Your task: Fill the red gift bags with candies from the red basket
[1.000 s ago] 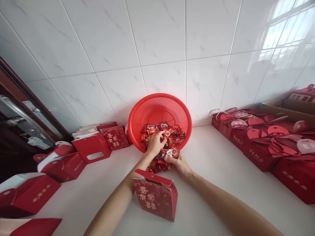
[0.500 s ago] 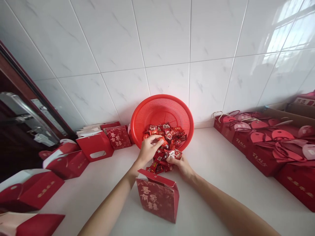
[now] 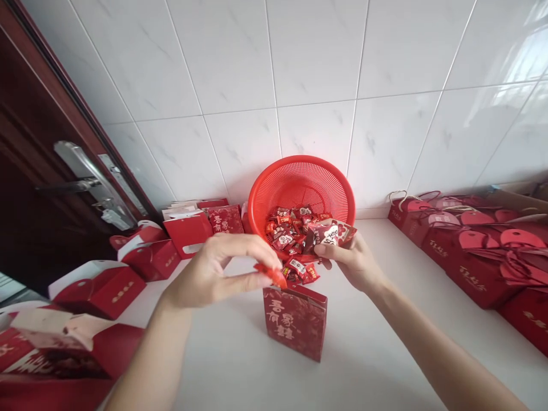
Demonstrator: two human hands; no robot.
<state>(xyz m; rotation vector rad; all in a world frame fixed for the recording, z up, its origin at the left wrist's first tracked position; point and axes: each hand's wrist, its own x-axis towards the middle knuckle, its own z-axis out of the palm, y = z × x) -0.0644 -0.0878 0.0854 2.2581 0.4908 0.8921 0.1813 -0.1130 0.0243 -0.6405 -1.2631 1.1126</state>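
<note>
My left hand (image 3: 231, 268) pinches a small orange-red wrapped candy (image 3: 274, 275) between thumb and fingers, just above the top of a red gift box (image 3: 295, 325). The box stands upright on the white surface, with pale characters on its front. At the right, my right hand (image 3: 355, 260) is closed on several larger wrapped candies (image 3: 327, 235) in dark red and white, in front of the basket rim. A red plastic basket (image 3: 302, 168) leans toward me against the tiled wall. Wrapped candies (image 3: 285, 237) fill its lower part, and a few (image 3: 302, 269) lie spilled in front.
Opened red boxes (image 3: 100, 288) line the left side, with more boxes (image 3: 188, 231) near the wall. Many closed red gift boxes (image 3: 462, 268) with ribbons crowd the right. A dark wooden door (image 3: 34, 171) with a metal handle (image 3: 85, 171) stands at the left.
My left hand has come out of the candy pile toward me with a candy, over the box. My right hand has lifted its candies from the pile. The view has shifted left.
</note>
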